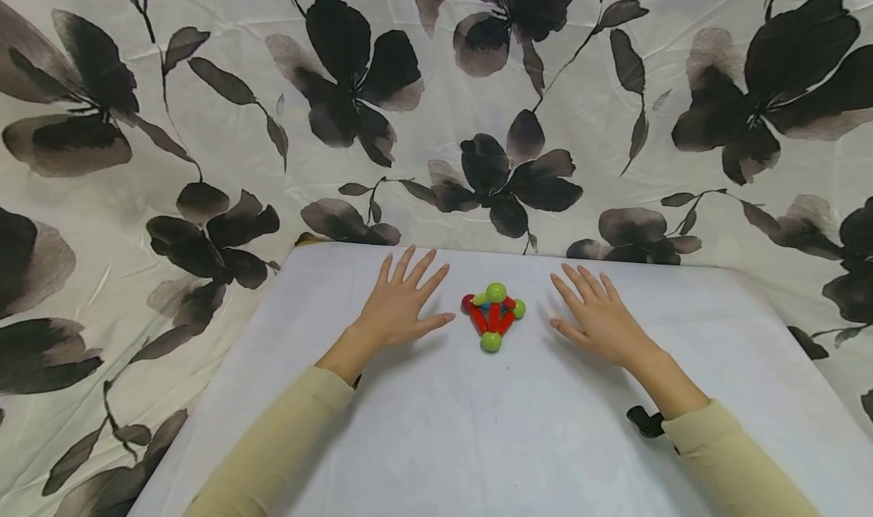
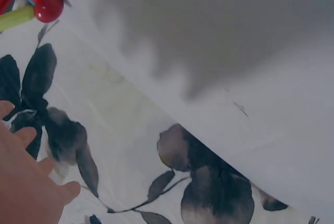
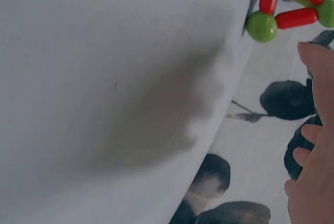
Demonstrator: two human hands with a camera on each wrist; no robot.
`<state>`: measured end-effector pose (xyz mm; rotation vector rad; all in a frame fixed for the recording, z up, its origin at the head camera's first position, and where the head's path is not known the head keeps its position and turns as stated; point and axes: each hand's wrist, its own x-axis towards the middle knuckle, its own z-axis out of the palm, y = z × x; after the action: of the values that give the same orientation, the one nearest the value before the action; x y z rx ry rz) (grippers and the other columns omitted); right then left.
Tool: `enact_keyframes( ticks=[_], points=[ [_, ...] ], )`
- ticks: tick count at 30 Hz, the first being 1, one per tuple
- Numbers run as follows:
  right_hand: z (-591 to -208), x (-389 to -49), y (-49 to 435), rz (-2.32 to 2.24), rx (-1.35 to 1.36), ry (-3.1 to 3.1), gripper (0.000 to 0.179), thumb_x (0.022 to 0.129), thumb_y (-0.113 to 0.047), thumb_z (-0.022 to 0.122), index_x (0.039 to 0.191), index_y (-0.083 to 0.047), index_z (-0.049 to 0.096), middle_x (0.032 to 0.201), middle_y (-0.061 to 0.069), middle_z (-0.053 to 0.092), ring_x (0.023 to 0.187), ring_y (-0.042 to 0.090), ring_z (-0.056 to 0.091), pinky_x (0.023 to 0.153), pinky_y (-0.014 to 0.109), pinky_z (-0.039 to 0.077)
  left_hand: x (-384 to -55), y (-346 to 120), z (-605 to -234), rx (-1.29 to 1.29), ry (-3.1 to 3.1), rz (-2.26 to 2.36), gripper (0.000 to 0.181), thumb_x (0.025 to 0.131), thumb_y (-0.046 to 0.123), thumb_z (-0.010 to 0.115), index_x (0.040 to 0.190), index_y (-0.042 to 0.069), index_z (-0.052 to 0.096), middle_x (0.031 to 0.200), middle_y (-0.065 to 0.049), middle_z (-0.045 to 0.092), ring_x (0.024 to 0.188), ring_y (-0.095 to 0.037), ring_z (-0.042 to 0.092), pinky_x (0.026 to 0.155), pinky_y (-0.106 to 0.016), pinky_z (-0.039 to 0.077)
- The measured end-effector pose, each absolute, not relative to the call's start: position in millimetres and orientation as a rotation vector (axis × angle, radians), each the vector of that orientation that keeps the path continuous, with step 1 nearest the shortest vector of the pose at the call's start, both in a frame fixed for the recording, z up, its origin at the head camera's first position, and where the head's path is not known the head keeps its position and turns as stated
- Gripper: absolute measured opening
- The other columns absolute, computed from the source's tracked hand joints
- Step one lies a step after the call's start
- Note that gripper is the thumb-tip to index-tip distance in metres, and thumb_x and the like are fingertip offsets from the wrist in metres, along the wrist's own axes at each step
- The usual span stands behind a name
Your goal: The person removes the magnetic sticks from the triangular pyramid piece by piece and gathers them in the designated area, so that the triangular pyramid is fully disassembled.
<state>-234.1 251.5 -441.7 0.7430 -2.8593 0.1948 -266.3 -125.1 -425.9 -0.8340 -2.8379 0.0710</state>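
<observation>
A small toy frame of balls and rods (image 1: 494, 317) stands on the white table (image 1: 477, 441). Its balls are green and one is red; most rods are red, with a yellow-green one and a bit of blue behind. My left hand (image 1: 402, 305) is to the left of it, fingers spread and straight, touching nothing I can make out. To the right, my right hand (image 1: 600, 316) is held likewise, with fingers extended and a gap to the toy. The left wrist view catches the red ball (image 2: 49, 7); a green ball (image 3: 262, 26) shows in the right wrist view.
Behind the table hangs a white cloth (image 1: 409, 161) with dark flowers. A black strap piece (image 1: 644, 421) sits at the right wrist. Both arms wear pale yellow sleeves (image 1: 280, 441). Shadows of the hands fall on the tabletop.
</observation>
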Motion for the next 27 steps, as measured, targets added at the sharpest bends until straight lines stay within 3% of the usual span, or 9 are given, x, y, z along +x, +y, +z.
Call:
enact_keyframes(
  ticks=[9,17,21,27],
  points=[
    [-446.4,-245.5,217.1,0.649,0.788,-2.871,0.068,0.098,-0.029,0.070,0.153,-0.002,0.041,0.154,0.019,0.045,0.141,0.040,0.042,0.115,0.060,0.032,-267.8,-95.3,-433.6,-0.935,-2.785,-0.286,0.074,0.096,0.060,0.059,0.156,0.019,0.043,0.157,-0.008,0.043,0.146,-0.036,0.034,0.115,-0.060,0.029],
    [-455.1,-260.9,193.8,1.037,0.811,-2.810,0.051,0.097,-0.020,0.071,0.141,0.001,0.055,0.140,0.018,0.059,0.132,0.037,0.054,0.110,0.057,0.040,-269.8,-69.1,-436.0,-0.923,-2.802,-0.803,0.063,0.097,0.043,0.068,0.147,0.009,0.052,0.144,-0.009,0.056,0.128,-0.029,0.054,0.106,-0.050,0.045],
    [-458.8,-265.5,187.5,1.117,0.807,-2.744,0.040,0.096,-0.017,0.072,0.132,0.000,0.064,0.128,0.014,0.067,0.122,0.033,0.061,0.106,0.054,0.045,-271.8,-58.3,-438.4,-0.968,-2.732,-1.057,0.054,0.098,0.030,0.071,0.141,0.001,0.056,0.133,-0.013,0.062,0.102,-0.028,0.063,0.089,-0.037,0.053],
    [-460.9,-268.8,182.3,1.133,0.792,-2.697,0.025,0.095,-0.012,0.074,0.119,-0.004,0.073,0.112,0.007,0.073,0.103,0.027,0.065,0.093,0.049,0.053,-271.6,-46.7,-441.3,-0.959,-2.699,-1.176,0.043,0.099,0.027,0.070,0.133,0.003,0.062,0.117,-0.007,0.066,0.077,-0.016,0.057,0.065,-0.023,0.049]
  ],
)
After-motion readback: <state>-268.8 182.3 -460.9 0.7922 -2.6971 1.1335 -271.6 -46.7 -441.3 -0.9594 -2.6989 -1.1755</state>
